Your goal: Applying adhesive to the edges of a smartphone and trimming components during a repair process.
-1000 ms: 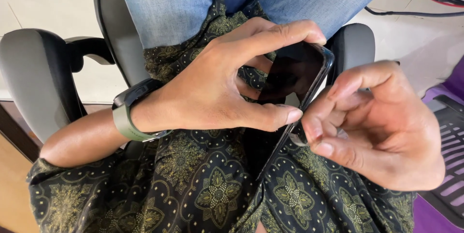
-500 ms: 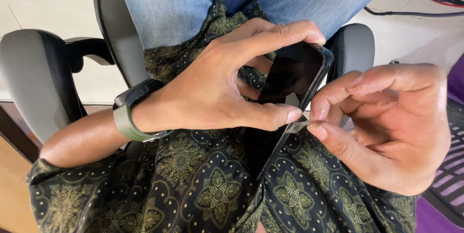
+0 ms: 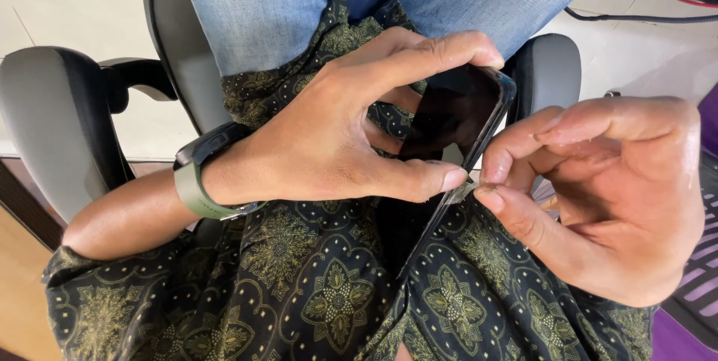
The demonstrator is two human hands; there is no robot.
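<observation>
Fingers of the left hand [image 3: 329, 136] curl around a dark smartphone [image 3: 452, 118], the forefinger hooked over its top edge and the thumb pressed along its lower edge, so the phone sits clamped and tilted above the lap. The right hand [image 3: 606, 196] meets the phone's lower right corner, thumb and forefinger pressed together on a thin clear film [image 3: 434, 219] that hangs from that corner down toward the patterned dark fabric [image 3: 321, 286]. A watch with a green strap [image 3: 198, 178] circles the left wrist. A grey office chair [image 3: 52, 121] stands behind, with blue jeans [image 3: 262, 9] above the hands.
</observation>
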